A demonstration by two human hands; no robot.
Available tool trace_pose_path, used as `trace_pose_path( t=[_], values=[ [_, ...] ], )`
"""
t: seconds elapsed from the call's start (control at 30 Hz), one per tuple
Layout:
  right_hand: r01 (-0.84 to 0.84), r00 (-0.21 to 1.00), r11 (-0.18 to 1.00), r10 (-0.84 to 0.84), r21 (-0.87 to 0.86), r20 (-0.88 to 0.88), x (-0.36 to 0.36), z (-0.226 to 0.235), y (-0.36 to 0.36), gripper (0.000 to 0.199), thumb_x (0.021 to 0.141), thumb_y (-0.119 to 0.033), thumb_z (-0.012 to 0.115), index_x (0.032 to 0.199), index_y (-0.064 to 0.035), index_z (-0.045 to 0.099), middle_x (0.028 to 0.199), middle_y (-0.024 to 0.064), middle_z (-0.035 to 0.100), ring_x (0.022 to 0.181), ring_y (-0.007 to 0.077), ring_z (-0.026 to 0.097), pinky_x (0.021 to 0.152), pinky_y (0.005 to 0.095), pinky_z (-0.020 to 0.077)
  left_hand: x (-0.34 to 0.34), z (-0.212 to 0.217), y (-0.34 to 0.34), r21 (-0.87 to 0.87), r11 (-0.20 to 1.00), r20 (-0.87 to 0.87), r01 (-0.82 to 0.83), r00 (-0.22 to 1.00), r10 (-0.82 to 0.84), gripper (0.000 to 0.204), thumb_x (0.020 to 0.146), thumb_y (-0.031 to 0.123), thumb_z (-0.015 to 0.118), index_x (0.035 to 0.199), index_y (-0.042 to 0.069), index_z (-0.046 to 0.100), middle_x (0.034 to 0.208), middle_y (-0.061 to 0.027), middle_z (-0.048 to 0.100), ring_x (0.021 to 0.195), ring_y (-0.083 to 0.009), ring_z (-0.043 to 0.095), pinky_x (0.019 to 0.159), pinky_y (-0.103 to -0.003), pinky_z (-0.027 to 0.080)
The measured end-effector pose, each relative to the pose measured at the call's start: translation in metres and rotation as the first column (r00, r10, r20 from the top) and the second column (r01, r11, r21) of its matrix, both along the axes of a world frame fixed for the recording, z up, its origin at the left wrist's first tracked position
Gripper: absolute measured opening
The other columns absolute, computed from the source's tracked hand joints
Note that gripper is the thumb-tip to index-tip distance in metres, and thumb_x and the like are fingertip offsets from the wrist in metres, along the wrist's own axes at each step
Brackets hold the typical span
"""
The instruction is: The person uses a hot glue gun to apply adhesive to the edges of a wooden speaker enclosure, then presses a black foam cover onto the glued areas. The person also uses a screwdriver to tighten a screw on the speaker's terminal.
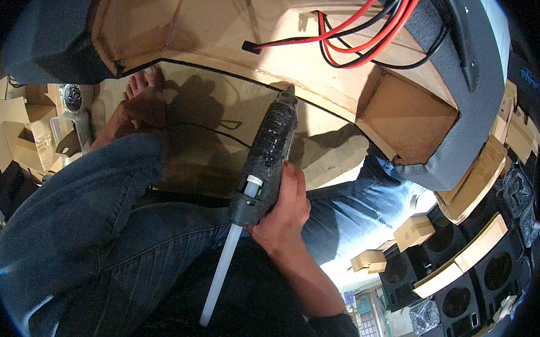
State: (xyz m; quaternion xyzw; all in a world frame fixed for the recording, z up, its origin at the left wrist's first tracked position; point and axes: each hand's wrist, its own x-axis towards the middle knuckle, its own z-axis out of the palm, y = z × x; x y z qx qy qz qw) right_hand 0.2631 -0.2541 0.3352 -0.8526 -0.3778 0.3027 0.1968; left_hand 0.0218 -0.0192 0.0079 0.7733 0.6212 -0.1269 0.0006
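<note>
My right hand [286,215] is closed around the handle of a black hot glue gun [265,147]. A long translucent glue stick [220,276] sticks out of its rear end, toward my lap. The gun's nozzle points away from me, at the near edge of a speaker cabinet [228,26]; I cannot tell if it touches. The cabinet has a dark outer skin and bare brown board inside, with a shiny line along the near inner seam. Red and black wires [368,48] hang looped in it, one ending in a small black connector [251,46]. My left hand is out of view.
My jeans-clad legs [96,214] are bent on both sides, a bare foot [144,98] by the cabinet. A thin black cord [205,127] runs to the gun. Opened cardboard boxes [24,140] stand left; black speaker boxes [458,300] and cardboard pieces [464,258] lie right.
</note>
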Motion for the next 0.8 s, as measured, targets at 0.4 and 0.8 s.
trace_pose_path(
  t=[0.4, 0.8],
  values=[
    [-0.078, 0.997, 0.994, 0.079, 0.072, -0.004, -0.002, -0.001, 0.010, 0.100, 0.052, -0.025, 0.091, 0.138, 0.0020, 0.047, 0.136, 0.0225, 0.052, 0.112, 0.0402, 0.064, 0.080, 0.0488, 0.0569, -0.015, -0.017, 0.001, -0.019, 1.000, 0.023, -0.010, 1.000, 0.010, 0.069, 0.103, 0.062, 0.031, 0.151, 0.014, 0.041, 0.150, -0.0171, 0.049, 0.137, -0.0397, 0.047, 0.113, -0.057, 0.035],
    [-0.009, 0.999, 1.000, 0.010, 0.020, -0.048, 0.003, -0.002, 0.000, 0.091, 0.063, -0.026, 0.088, 0.138, 0.0017, 0.046, 0.131, 0.0224, 0.055, 0.113, 0.0419, 0.062, 0.083, 0.0504, 0.0559, -0.006, 0.000, 0.002, -0.032, 0.989, -0.103, 0.142, 0.984, -0.145, 0.066, 0.105, 0.057, 0.033, 0.153, 0.012, 0.039, 0.152, -0.0165, 0.047, 0.136, -0.0408, 0.046, 0.113, -0.058, 0.035]
  ],
)
